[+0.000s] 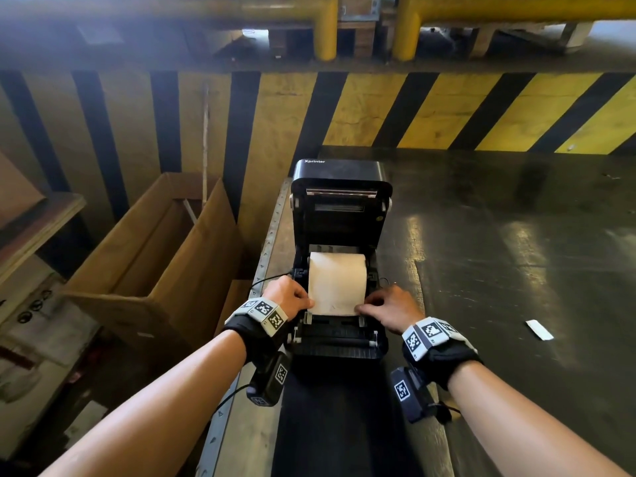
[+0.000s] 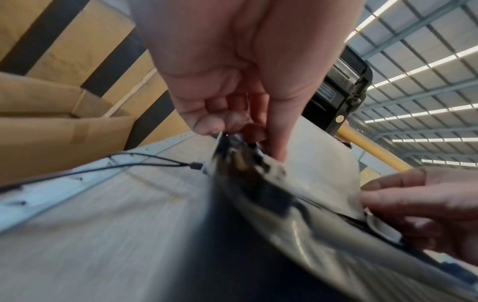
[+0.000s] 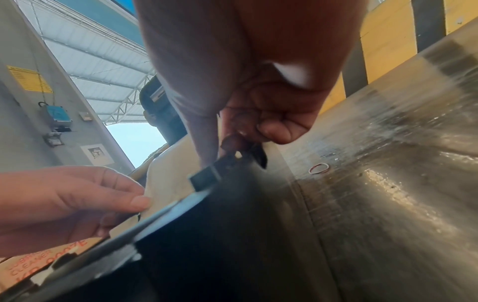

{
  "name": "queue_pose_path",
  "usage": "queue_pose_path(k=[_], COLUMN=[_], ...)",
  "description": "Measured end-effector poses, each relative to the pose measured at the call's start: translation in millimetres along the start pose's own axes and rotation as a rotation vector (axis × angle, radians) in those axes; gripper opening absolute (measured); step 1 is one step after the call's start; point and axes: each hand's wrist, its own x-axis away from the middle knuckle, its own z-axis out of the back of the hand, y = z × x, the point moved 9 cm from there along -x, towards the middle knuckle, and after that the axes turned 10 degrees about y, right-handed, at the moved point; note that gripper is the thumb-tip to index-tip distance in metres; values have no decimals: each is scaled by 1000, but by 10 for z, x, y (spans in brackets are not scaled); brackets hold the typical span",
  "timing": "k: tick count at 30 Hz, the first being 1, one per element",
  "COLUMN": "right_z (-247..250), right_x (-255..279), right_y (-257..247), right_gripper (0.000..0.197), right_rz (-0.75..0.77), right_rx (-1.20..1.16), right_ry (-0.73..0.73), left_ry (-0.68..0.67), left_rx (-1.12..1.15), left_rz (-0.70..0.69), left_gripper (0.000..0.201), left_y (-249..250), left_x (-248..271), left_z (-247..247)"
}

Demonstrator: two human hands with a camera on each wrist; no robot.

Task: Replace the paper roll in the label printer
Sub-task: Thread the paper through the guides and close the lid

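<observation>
A black label printer (image 1: 339, 342) stands with its lid (image 1: 340, 201) raised upright. A pale paper roll (image 1: 337, 270) lies in its bay, and the paper's loose end (image 1: 335, 306) is drawn forward over the front. My left hand (image 1: 292, 297) pinches the left edge of that paper end, thumb on top. My right hand (image 1: 385, 306) pinches the right edge. In the left wrist view the left hand's fingers (image 2: 274, 143) press the paper (image 2: 323, 163) by the printer's side guide. In the right wrist view the right hand's fingers (image 3: 207, 147) hold the paper (image 3: 170, 179) at the other guide.
The printer sits on a dark, shiny steel table (image 1: 516, 253). A cable (image 1: 272, 278) runs off its left side. An open cardboard box (image 1: 155, 256) stands to the left below the table. A white paper scrap (image 1: 539, 329) and a rubber band (image 3: 319, 168) lie on the table. A yellow-black striped wall (image 1: 344, 108) is behind.
</observation>
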Motion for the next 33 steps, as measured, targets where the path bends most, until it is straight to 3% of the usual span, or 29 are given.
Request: queue_pose_path(k=[4,8,14,18,21,25,29,33], right_z=[30,-12,-39,-8,-51,-80,-58,-39], right_x=[1,-5,-35,-49,-39,-47,-60,-60], right_y=[-19,-39,-46,-47,-67,-65,-57,-45], right_gripper=[27,28,33,31,27,27,31,28], right_rz=[1,17,29,48,74,77,43,37], right_rx=[-31,11,35,31,57,87,62,35], right_ry=[14,-38,-92,-41,-90,-152,-159,-122], left_ry=[-91,-130,-80,-197,-258,-249,-159,-224], left_rx=[-110,-14,-12,-66,-38,5,-1,-59], left_rz=[-15,21,-23,-3,20,30,36,39], left_gripper=[23,27,19,14,9,26,10,11], left_y=[34,-34,-39,-46,-37,-37,-89,-62], left_x=[-33,-84,-104,-109,-107,-107,-146,-128], left_z=[-47,-65,-59,-98,-86,-98,-88,-125])
